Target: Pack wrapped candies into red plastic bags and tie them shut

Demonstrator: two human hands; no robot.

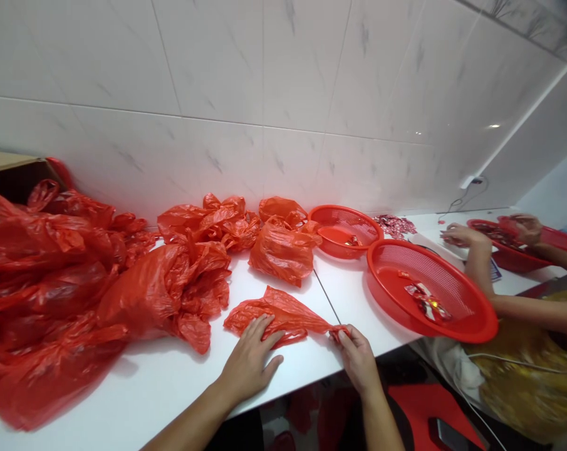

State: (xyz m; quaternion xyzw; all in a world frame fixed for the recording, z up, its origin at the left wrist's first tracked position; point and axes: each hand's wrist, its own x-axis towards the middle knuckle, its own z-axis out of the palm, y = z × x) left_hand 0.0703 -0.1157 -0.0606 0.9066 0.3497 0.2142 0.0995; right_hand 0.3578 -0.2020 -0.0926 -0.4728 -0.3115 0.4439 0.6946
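Bag: a red plastic bag (287, 313) lies flattened on the white bench (170, 382), near its front edge, stretched left to right between the two hands.
Left hand: the left hand (251, 360) rests palm down on the bag's wider end, fingers (264, 329) spread and flat, gripping nothing.
Right hand: the right hand (358, 360) pinches the bag's narrow, twisted end, fingertips (342, 337) closed on it.
Near basket: a red mesh basket (452, 272) sits just right of the bag, jutting over the bench edge; a few small wrapped sweets (424, 300) lie in it.
Far basket: a second red basket (339, 216) stands behind, by the wall, with one or two small pieces (353, 240) inside.
Third basket: further right, a co-worker's hands (462, 235) work over another red basket (518, 258); its contents are too small to tell.
Heap: crumpled red bags (52, 282) are piled left of the flattened bag and back to the wall.
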